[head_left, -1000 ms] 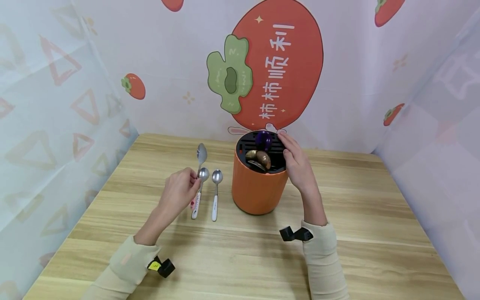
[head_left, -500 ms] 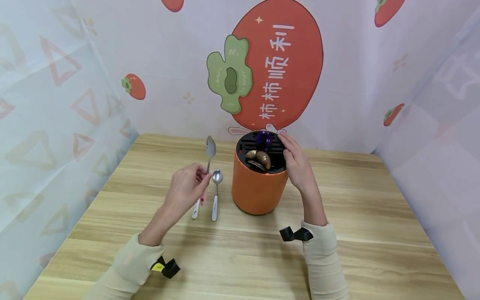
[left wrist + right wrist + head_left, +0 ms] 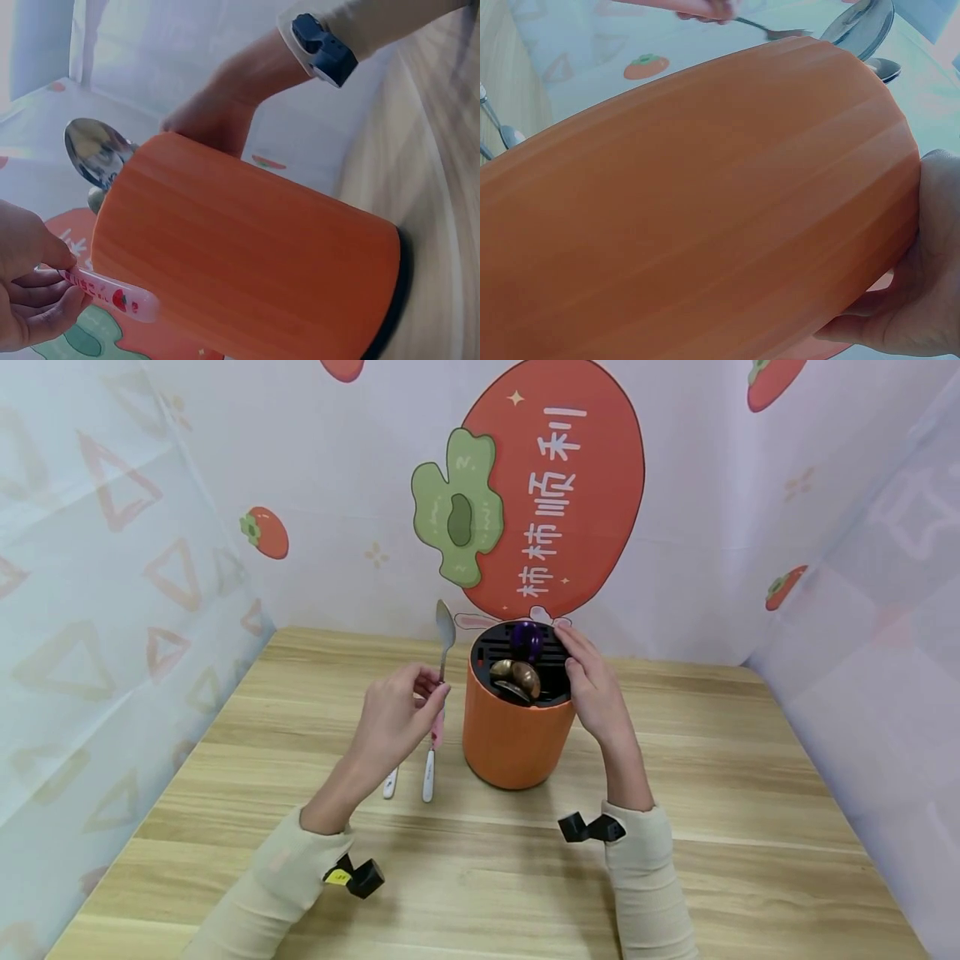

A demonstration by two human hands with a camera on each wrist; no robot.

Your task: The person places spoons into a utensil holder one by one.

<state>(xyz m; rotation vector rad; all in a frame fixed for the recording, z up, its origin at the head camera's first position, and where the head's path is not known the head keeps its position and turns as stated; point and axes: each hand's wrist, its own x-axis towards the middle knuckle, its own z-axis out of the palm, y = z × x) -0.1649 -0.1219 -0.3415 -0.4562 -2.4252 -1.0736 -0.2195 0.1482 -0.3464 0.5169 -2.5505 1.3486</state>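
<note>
My left hand (image 3: 401,714) pinches a spoon (image 3: 446,625) by its pink, strawberry-printed handle (image 3: 112,294). The spoon's metal bowl points up, in the air just left of an orange utensil holder (image 3: 517,747). At the holder's right rim, my right hand (image 3: 600,697) grips the edge, its fingers over the black slotted top. Standing in that top are a glossy purple piece (image 3: 527,642) and several bronze-looking spoon bowls (image 3: 527,678). Two white-handled spoons lie on the table under the left hand, one handle (image 3: 428,777) nearer the holder, the other handle (image 3: 390,783) further left; their bowls are hidden in the head view.
The wooden table (image 3: 712,860) ends at a printed cloth backdrop (image 3: 697,527) close behind the holder. Cloth walls also flank both sides. A small black camera (image 3: 365,878) sits on the left sleeve, another black camera (image 3: 574,827) on the right.
My left hand has lifted the pink-handled spoon and carried it right and upward, towards the orange holder. It now covers the bowls of the white-handled spoons. The right hand has stayed on the rim.
</note>
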